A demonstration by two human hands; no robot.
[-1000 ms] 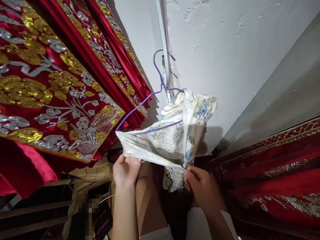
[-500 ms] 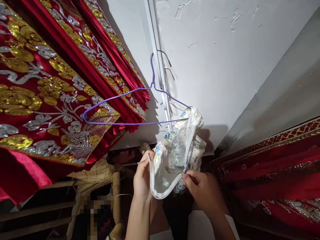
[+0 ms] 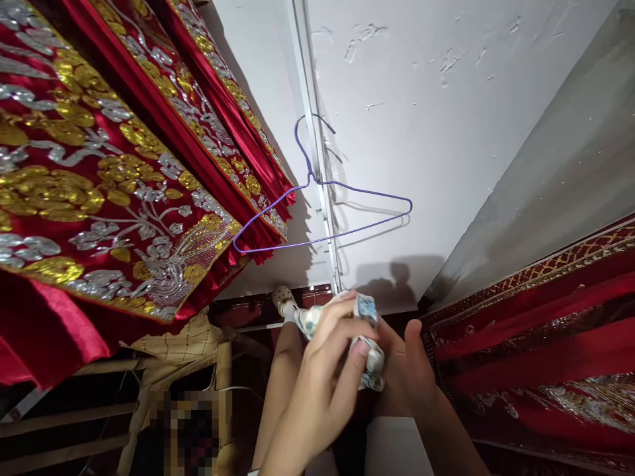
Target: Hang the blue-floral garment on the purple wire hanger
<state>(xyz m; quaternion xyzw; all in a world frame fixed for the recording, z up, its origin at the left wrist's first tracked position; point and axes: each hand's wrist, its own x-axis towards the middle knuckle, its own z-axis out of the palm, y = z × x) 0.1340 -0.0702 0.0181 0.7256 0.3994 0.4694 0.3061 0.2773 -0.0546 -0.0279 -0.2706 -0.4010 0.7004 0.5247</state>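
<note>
Bunched up in my left hand (image 3: 325,370) is a white cloth item with a blue and green floral print (image 3: 366,309); its full shape is hidden by the folds. The fingers and thumb of that hand close round it. Right beside the bundle is my right hand (image 3: 414,370), its thumb raised and apart and its fingers extended, partly hidden behind the cloth. Whether those fingers touch the cloth I cannot tell. Above both hands a purple wire hanger (image 3: 292,246) hangs from a metal rail (image 3: 317,155) with nothing on it.
Red cloth with gold and silver sequins (image 3: 124,172) hangs at left. Below it stands a bamboo frame (image 3: 143,410) with a checked cloth (image 3: 178,337). More red embroidered fabric (image 3: 546,344) is at right. A clog-clad foot (image 3: 282,301) shows beneath the white wall (image 3: 446,132).
The floral cloth has come off the hanger's right end and is now crumpled in my left hand, which moved right. My right hand has let go its pinch. The hanger swung to the right.
</note>
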